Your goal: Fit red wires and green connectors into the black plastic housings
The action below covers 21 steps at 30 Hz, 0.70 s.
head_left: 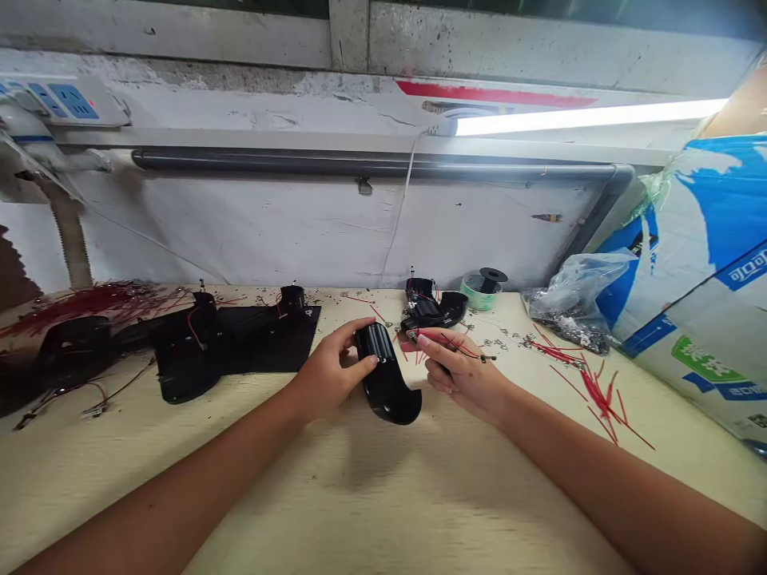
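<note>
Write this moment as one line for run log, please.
left hand: holds black curved shell | right hand: holds small wired part | table: loose red wires

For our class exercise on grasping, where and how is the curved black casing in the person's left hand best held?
Probably by the straight upper part of the black casing, coming from the left, as the left hand does with its thumb across the face. The lower end hooks rightward, so this hold leaves the hook uncovered and the right side open to the right hand.
</note>
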### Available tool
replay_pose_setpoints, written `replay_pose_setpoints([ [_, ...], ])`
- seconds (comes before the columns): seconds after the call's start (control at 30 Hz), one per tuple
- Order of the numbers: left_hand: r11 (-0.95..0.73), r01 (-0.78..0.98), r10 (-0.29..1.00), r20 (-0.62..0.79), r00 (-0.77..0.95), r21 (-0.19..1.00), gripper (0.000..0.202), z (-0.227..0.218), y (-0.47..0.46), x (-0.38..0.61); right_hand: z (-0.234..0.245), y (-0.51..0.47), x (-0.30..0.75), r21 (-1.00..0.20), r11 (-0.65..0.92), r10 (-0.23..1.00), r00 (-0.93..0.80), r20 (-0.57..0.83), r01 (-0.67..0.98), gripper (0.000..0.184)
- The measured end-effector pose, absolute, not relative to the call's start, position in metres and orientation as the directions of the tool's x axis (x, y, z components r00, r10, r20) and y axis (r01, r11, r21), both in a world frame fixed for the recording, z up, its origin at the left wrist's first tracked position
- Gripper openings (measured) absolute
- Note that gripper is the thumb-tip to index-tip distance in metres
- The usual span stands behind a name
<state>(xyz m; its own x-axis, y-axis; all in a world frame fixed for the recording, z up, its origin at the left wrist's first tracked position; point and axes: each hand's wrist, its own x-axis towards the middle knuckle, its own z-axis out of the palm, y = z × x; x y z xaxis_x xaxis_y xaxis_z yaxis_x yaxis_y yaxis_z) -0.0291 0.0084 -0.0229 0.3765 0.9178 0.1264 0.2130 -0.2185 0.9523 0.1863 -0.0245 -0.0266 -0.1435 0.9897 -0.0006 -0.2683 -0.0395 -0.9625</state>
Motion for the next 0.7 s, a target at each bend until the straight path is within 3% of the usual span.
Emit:
replay_pose_setpoints([
  [0.2, -0.204, 0.22, 0.894, 0.09, 0.44, 0.954, 0.06, -0.0275, 0.0113, -0.0307, -0.0269, -0.0251, 0.1866, -0.969, -0.012, 0.986, -0.165, 0.03, -0.247, 0.029],
  [0.43, -0.339, 0.336, 0.875, 0.163, 0.457, 0.879, 0.055, -0.0312, 0.0122, -0.0341, -0.0321, -0.0244, 0.1884, -0.967, -0.023, 0.986, -0.163, 0.02, -0.255, 0.029],
  [0.7, -0.3, 0.306, 0.873, 0.131, 0.47, 0.903, 0.056, -0.0234, 0.008, -0.0318, -0.0342, -0.025, 0.1876, -0.971, 0.016, 0.99, -0.131, 0.049, -0.238, 0.032],
])
